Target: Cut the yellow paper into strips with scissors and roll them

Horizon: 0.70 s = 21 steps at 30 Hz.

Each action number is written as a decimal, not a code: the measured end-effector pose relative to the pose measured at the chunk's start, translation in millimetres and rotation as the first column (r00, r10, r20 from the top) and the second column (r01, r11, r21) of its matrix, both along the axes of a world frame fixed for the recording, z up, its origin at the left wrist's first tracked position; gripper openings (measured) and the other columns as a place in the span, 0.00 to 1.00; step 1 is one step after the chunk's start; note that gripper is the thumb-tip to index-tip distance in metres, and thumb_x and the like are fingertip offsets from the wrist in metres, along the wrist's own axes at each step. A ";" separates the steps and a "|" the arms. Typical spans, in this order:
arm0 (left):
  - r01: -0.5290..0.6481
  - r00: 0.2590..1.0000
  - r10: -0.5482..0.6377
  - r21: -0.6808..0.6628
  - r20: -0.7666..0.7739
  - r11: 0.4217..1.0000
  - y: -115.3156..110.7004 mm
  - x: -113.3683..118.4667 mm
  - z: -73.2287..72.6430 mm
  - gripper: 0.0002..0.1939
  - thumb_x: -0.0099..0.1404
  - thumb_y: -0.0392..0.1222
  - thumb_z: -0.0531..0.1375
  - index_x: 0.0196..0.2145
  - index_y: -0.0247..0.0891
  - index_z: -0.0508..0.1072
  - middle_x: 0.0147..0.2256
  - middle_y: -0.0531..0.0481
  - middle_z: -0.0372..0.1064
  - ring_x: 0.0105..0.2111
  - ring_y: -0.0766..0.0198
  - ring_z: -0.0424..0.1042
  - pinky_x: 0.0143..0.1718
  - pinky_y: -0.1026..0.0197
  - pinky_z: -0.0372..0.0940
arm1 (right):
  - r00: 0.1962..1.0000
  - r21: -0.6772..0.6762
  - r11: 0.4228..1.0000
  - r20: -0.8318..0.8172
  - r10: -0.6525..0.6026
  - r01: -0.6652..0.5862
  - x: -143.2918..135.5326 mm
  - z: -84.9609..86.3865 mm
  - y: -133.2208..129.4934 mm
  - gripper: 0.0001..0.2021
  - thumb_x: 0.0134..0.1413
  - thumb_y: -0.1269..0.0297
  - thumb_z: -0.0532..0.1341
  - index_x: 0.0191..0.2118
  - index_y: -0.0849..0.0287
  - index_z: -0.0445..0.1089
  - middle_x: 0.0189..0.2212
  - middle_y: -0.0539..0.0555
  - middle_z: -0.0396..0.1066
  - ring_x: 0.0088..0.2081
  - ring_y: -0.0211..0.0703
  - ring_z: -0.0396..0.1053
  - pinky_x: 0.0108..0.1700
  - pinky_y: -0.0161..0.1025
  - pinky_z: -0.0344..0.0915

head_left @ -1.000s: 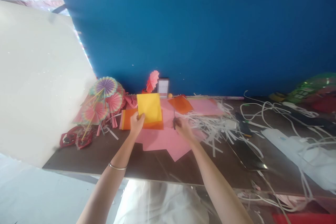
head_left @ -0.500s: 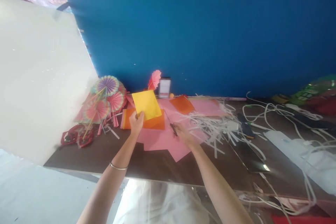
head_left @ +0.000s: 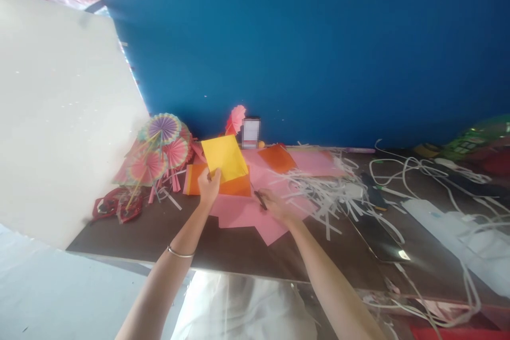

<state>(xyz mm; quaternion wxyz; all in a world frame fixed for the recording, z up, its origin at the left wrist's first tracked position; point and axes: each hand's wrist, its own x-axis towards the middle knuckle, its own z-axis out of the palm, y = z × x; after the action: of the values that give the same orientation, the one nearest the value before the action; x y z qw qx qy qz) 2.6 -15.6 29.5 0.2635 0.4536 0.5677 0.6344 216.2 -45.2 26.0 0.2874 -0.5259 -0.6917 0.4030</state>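
Observation:
My left hand (head_left: 207, 187) pinches the lower edge of a yellow sheet of paper (head_left: 224, 156) and holds it tilted above an orange sheet (head_left: 235, 186). In my right hand (head_left: 274, 205) is a pair of dark scissors (head_left: 258, 198), the blades pointing toward the yellow sheet's lower right corner. Both hands hover over large pink paper sheets (head_left: 247, 215) spread on the dark table (head_left: 159, 234).
Folded paper fans (head_left: 157, 151) and red scraps (head_left: 113, 207) lie at the left. A heap of white paper strips (head_left: 322, 188), cables (head_left: 418, 170) and a dark phone-like slab (head_left: 376, 236) fill the right. A blue board (head_left: 303, 48) backs the table; a white panel (head_left: 56, 117) stands left.
My left hand has tilted the yellow sheet and shifted it slightly right. My right hand has brought the scissors left and down, closer to the sheet.

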 end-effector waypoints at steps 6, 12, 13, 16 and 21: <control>0.034 0.999 -0.032 0.053 -0.039 0.998 0.3 1.6 -3.8 0.14 0.54 0.49 0.59 0.29 0.34 0.71 0.24 0.52 0.65 0.23 0.69 0.60 0.24 0.67 0.56 | 0.974 -0.069 0.995 -0.218 0.057 -0.074 1.7 -7.0 5.6 0.19 0.52 0.46 0.51 0.28 0.58 0.64 0.20 0.49 0.65 0.23 0.38 0.65 0.26 0.35 0.62; 0.049 0.997 -0.044 0.081 -0.061 0.996 1.6 1.6 -9.6 0.14 0.55 0.49 0.58 0.32 0.34 0.71 0.25 0.51 0.66 0.23 0.69 0.61 0.24 0.67 0.56 | 0.922 -0.153 0.979 -0.380 0.068 -0.136 -0.4 -5.7 10.2 0.18 0.50 0.46 0.55 0.26 0.58 0.63 0.18 0.50 0.65 0.21 0.38 0.64 0.21 0.33 0.60; 0.046 0.997 -0.040 0.084 -0.066 0.995 1.6 1.6 -9.7 0.14 0.55 0.49 0.58 0.32 0.34 0.71 0.25 0.52 0.65 0.23 0.69 0.61 0.23 0.67 0.56 | 0.919 -0.161 0.977 -0.389 0.067 -0.139 -0.9 -5.0 10.3 0.18 0.49 0.46 0.55 0.26 0.59 0.63 0.17 0.50 0.65 0.20 0.38 0.64 0.20 0.33 0.60; 0.058 0.996 -0.051 0.095 -0.073 0.994 0.4 2.9 -8.2 0.14 0.56 0.49 0.58 0.31 0.34 0.70 0.24 0.52 0.65 0.22 0.69 0.60 0.23 0.67 0.55 | 0.912 -0.169 0.975 -0.406 0.062 -0.141 -1.8 -3.9 9.6 0.18 0.49 0.46 0.56 0.26 0.59 0.64 0.16 0.50 0.65 0.19 0.37 0.63 0.19 0.32 0.59; 0.098 0.993 -0.091 0.091 -0.072 0.991 -4.4 6.7 -3.2 0.14 0.57 0.49 0.57 0.31 0.34 0.70 0.24 0.51 0.64 0.23 0.68 0.62 0.22 0.67 0.56 | 0.907 -0.170 0.975 -0.417 0.060 -0.142 -2.1 -4.5 9.7 0.20 0.50 0.45 0.55 0.25 0.59 0.65 0.16 0.50 0.66 0.19 0.37 0.63 0.18 0.32 0.58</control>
<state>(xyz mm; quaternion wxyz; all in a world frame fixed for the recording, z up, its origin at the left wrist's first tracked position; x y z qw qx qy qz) 9.3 -20.0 26.3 0.2522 0.5132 0.5235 0.6317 214.1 -35.5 21.5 0.3512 -0.4190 -0.5993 0.5848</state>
